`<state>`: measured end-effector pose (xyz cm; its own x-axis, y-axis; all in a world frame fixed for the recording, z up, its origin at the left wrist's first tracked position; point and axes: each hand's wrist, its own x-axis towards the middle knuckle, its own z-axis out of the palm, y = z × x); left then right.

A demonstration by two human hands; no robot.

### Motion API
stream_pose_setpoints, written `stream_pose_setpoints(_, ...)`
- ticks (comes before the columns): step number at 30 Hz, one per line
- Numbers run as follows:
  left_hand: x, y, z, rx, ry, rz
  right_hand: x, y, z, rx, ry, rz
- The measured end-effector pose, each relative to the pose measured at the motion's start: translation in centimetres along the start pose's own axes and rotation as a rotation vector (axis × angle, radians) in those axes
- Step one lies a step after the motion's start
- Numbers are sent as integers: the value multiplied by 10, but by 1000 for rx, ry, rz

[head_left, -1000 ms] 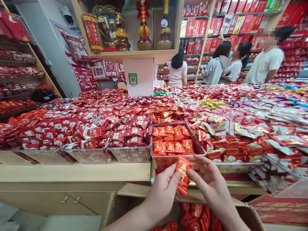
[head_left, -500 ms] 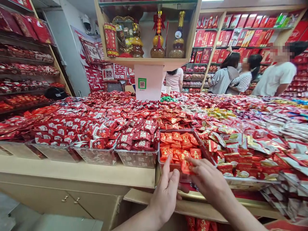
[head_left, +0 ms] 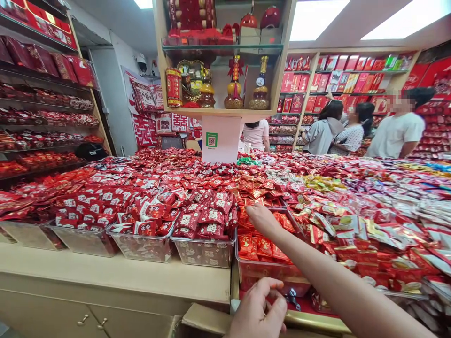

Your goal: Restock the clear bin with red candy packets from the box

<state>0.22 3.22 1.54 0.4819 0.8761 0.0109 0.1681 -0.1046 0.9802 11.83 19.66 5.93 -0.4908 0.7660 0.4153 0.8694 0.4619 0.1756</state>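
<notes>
Left hand (head_left: pixel 259 307): lowest, in front of a clear bin (head_left: pixel 282 270); thumb and forefinger apart.
Red packets (head_left: pixel 246 244): lying in that bin, partly under the right forearm (head_left: pixel 327 271).
Right hand (head_left: pixel 261 218): over the bin's far part; fingertips hidden, so its grip cannot be told.
Shop behind: display cabinet (head_left: pixel 220 112), then people (head_left: pixel 398 134) before shelves (head_left: pixel 359 72) of red boxes (head_left: pixel 303 83).

candy shop for sure, wrapped sweets (head_left: pixel 145 227) heaped in clear tubs (head_left: pixel 141 248) at 8 o'clock, packed store shelving (head_left: pixel 309 89) at 2

Head view, forward, perhaps slightly down
</notes>
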Motion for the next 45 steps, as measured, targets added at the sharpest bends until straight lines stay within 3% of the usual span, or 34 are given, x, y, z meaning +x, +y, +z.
stream_pose_setpoints(9, -1, 4, -2, 265, -14, 118, -17, -7, -3, 95, 31, -61)
stream_pose_setpoints(18, -5, 11, -4, 276, -83, 84, -26, -5, -3, 245, 126, -44)
stream_pose_setpoints(24, -3, 15, -5, 281, -111, 81, -18, -2, 1, 312, 158, -58)
stream_pose_setpoints(27, -3, 16, -6, 301, -112, 74, -23, -4, -19, 363, 224, -44)
stream_pose_setpoints(30, -5, 15, -5, 283, -91, 75, -50, -17, -54, 552, 370, 16)
stream_pose_setpoints(32, -6, 15, -3, 256, -95, 62, -74, -28, -74, 592, 361, 10)
stream_pose_setpoints(34, -6, 16, -1, 249, -116, 47, -89, -34, -82, 504, 261, -11)
stream_pose_setpoints(38, -7, 21, 2, 331, -138, 80, -69, -34, -61, 298, 32, 154)
stream_pose_setpoints(42, -7, 20, 0, 361, -135, 106, -22, -26, -28, 211, -26, 208)
stream_pose_setpoints(45, -7, 16, -2, 341, -131, 115, -5, -22, -17, 153, -54, 215)
